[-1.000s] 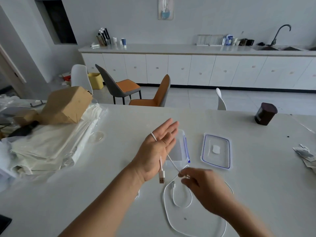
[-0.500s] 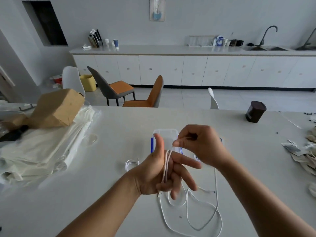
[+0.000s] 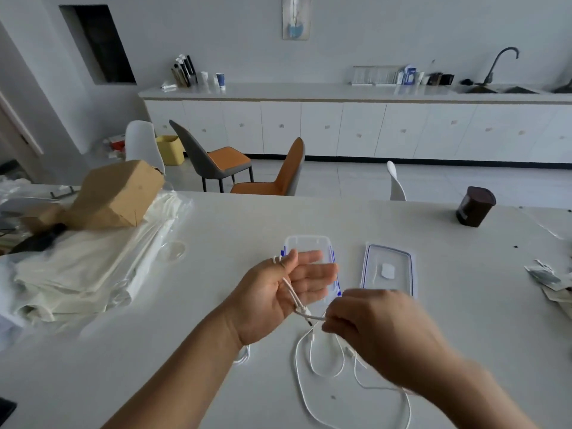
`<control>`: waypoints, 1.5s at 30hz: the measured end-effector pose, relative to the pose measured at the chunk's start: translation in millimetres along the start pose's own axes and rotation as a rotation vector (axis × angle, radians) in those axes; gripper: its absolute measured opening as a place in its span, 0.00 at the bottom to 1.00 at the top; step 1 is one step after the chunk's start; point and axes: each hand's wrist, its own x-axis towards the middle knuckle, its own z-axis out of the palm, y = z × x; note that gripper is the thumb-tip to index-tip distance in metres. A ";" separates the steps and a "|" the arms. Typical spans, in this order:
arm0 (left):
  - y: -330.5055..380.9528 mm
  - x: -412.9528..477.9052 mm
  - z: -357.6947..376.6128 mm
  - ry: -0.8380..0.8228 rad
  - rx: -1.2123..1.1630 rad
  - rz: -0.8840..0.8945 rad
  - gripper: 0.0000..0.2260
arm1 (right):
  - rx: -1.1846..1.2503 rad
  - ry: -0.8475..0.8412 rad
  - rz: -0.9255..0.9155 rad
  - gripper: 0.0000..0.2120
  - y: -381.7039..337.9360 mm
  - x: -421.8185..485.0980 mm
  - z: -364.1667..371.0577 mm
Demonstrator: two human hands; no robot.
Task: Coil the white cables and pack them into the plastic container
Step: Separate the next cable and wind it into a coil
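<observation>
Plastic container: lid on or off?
Off. The lid lies flat on the table, right of the open container.

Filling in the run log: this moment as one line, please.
step: coiling | white cable: looped over left hand, slack on table | right hand: pinches cable | container: open, lid beside it

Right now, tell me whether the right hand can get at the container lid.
Probably yes. The lid lies flat just beyond the right hand, with nothing between them. The hand is pinching the white cable, though, so it would have to let go first.
</observation>
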 end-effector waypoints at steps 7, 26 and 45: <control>20.6 -9.0 3.8 -0.146 -0.386 0.057 0.23 | 0.095 -0.256 -0.017 0.10 7.1 -2.6 -5.6; -10.3 -4.4 11.9 -0.455 0.326 -0.331 0.52 | 1.142 0.228 0.253 0.18 39.1 44.3 16.1; -18.1 6.4 -1.7 -0.045 0.306 -0.037 0.60 | 0.144 0.234 -0.064 0.09 -3.6 -7.4 -27.2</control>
